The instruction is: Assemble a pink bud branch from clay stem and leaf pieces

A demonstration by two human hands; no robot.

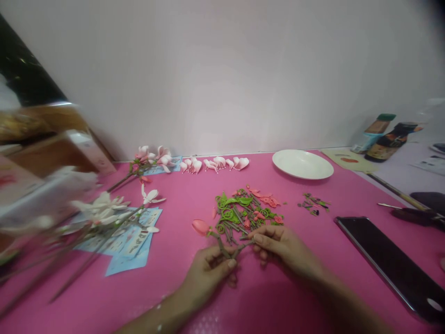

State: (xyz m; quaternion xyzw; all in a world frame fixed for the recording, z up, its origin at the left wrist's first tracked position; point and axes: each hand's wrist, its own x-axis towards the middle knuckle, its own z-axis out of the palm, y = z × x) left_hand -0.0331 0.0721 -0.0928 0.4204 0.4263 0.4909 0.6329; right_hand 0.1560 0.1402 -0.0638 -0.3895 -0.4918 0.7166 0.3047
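My left hand [215, 269] pinches a brown forked toy branch [222, 246] near its fork. One arm of the branch ends in a pink flower bud [201, 227] with a little green at its base. My right hand [278, 243] closes thumb and finger on the tip of the other arm, which points right; whether it holds a separate small piece there, I cannot tell. Just beyond both hands lies a loose pile of green, brown and pink plastic parts [239, 213]. Three groups of pale pink petals [219, 163] stand in a row near the wall.
White artificial flowers [104, 208] and blue printed sheets [134, 260] lie left, with a pink flower stem [146, 160] behind. A white plate [302, 164] sits at back right, near small dark parts [314, 204]. Farther right are a phone [382, 260], bottles [387, 144] and a brush [396, 188].
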